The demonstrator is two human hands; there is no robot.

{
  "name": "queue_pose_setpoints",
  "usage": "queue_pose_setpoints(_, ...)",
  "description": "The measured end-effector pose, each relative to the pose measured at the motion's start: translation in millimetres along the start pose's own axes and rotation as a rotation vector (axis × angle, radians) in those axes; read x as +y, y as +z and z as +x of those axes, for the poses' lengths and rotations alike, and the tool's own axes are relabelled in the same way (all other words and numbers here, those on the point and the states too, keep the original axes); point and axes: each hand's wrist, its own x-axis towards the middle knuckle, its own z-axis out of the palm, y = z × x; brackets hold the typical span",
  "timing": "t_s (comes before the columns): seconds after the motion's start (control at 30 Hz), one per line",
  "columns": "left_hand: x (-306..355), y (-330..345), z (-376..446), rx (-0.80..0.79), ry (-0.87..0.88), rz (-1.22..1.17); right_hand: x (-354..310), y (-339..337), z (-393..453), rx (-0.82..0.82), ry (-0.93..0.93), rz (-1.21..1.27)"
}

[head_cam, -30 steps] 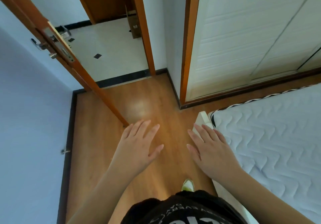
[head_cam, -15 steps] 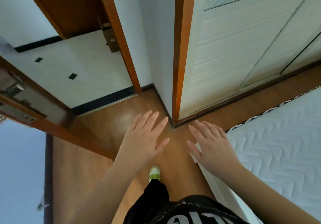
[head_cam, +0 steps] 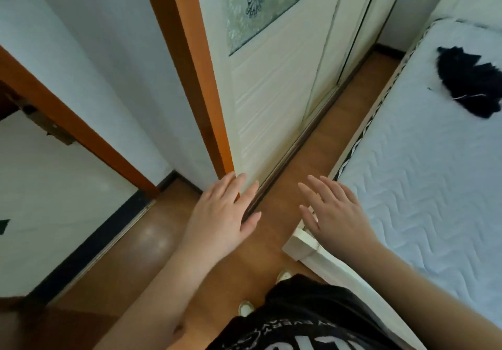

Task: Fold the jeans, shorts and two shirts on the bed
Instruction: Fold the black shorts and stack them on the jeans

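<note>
We see both hands flat and holding nothing: the left hand point(head_cam: 222, 216) over the wooden floor point(head_cam: 274, 238), the right hand point(head_cam: 336, 213) above the bed's point(head_cam: 423, 175) near corner. A dark garment point(head_cam: 472, 80) lies crumpled toward the bed's far end, well apart from either grip.

White print runs across the person's black shirt point(head_cam: 307, 330), seen upside down; its letters cannot be made out.

Bed point(head_cam: 423, 186) is set at right, w/ a garment point(head_cam: 472, 83) laid on its far part. Wardrobe point(head_cam: 277, 99) is placed ahead, doorway point(head_cam: 54, 186) at left; floor strip point(head_cam: 326, 143) runs btwn wardrobe & bed.
</note>
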Motion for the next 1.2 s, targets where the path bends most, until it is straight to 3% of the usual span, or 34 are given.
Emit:
queue_pose_setpoints(0.33, 15.1, -15.6, 138.2, -0.096, 0.244, 0.046, 62.8, 5.2, 42.7, 0.03, 0.236, 0.039)
queue_pose_setpoints(0.6, -7.0, -12.8, 197.2, -0.082, 0.188, 0.048, 85.9, 7.5, 90.5, 0.048, 0.317, 0.04)
queue_pose_setpoints(0.9, -25.1, 12.0, 262.5, -0.086, 0.357, 0.054, 86.8, 9.4, 147.7, 0.023, 0.417, 0.054)
queue_pose_setpoints(1.2, -22.9, 17.5, 309.0, -0.125, 0.388, -0.017, 95.8, 7.4, 181.6, 0.026, 0.531, 0.068)
